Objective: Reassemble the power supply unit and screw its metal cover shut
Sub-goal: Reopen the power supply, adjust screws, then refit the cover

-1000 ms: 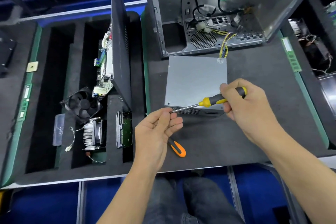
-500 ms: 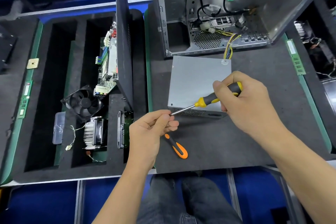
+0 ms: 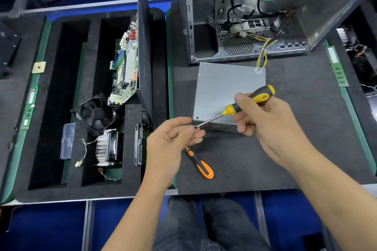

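L hand (image 3: 173, 138) hovers just off the near-left corner of the PSU (image 3: 228, 91), fingers pinched at the screwdriver tip, prob w/ a screw, too small to tell. Shaft runs up-right from there to the R hand (image 3: 263, 118), wrapped round the yellow-black screwdriver (image 3: 242, 104) handle. PSU sits flat just beyond both hands, L nearer that corner, so the tip needs only a short swing onto the cover.

Around the power supply unit (image 3: 228, 91), bare mat (image 3: 302, 120) lies open to its right. Behind it the open computer case (image 3: 244, 26) blocks passage. Just before it lies an orange screwdriver (image 3: 201, 164); an upright dark panel (image 3: 144, 47) stands left of it.
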Motion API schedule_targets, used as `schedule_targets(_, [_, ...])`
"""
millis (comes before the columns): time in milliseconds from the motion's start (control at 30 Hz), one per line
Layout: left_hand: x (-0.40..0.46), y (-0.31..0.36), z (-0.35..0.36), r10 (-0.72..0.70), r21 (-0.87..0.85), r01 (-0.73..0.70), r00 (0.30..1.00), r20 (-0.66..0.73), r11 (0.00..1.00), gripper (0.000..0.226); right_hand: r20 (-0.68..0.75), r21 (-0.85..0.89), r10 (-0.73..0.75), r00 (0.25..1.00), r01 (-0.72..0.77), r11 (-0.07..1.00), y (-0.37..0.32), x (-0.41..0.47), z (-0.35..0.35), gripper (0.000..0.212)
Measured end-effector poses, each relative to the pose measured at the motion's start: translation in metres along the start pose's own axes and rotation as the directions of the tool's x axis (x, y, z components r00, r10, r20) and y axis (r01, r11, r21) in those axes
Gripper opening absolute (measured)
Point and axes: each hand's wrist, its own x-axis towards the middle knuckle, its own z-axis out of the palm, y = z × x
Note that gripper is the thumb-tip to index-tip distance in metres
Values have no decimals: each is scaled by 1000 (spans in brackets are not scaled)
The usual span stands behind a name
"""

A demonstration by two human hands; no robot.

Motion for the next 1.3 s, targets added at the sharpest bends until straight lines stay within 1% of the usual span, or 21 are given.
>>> schedule_targets(167, [0, -1, -1, -13, -3, 13, 1000, 0, 1000, 15, -39, -67, -19, 999, 17, 998, 3, 2, 6, 30])
schedule_targets(267, [2, -2, -1, -11, -3, 11, 1000, 1, 1000, 16, -48, -65, 0, 999, -3, 998, 2, 1, 7, 35])
schedule_targets(400, [4, -5, -1, -30, 28, 30, 1000, -1, 999, 18, -53, -34, 19, 998, -21, 999, 2, 0, 7, 37])
schedule_targets(467, [4, -7, -1, -26, 67, 30, 998, -52, 997, 20, -66, -15, 21, 998, -22, 1000, 3, 1, 7, 35])
schedule_targets(533, [8, -10, -1, 7, 147, 15, 989, -146, 989, 22, -102, 7, 8, 995, -8, 1000, 2, 3, 4, 31])
schedule_targets(600, [13, -13, 0, 18, 224, 27, 980, -198, 974, 17, -134, -21, -24, 991, 22, 1000, 1, 5, 2, 30])
schedule_targets(667, [20, -13, 3, -35, 263, 83, 983, -182, 961, 11, -154, -77, -67, 986, 56, 995, -1, 5, 1, 30])
schedule_targets(733, [24, -12, 5, -86, 280, 129, 983, -160, 951, 14, -164, -123, -104, 981, 84, 989, -4, 6, 2, 30])
schedule_targets(767, [25, -12, 4, -91, 288, 133, 984, -153, 948, 16, -168, -138, -119, 978, 96, 986, -6, 5, 3, 30])
schedule_targets(933, [29, -9, 0, -59, 365, 96, 992, -111, 926, 19, -173, -251, -182, 968, 135, 958, -9, 6, 7, 28])
schedule_targets(1167, [31, -7, 3, -30, 414, 62, 996, -85, 908, 22, -152, -313, -193, 969, 138, 940, -11, 5, 10, 28])
schedule_targets(1300, [31, -7, 3, -19, 437, 54, 996, -84, 898, 25, -124, -386, -237, 963, 174, 906, -15, 3, 13, 25])
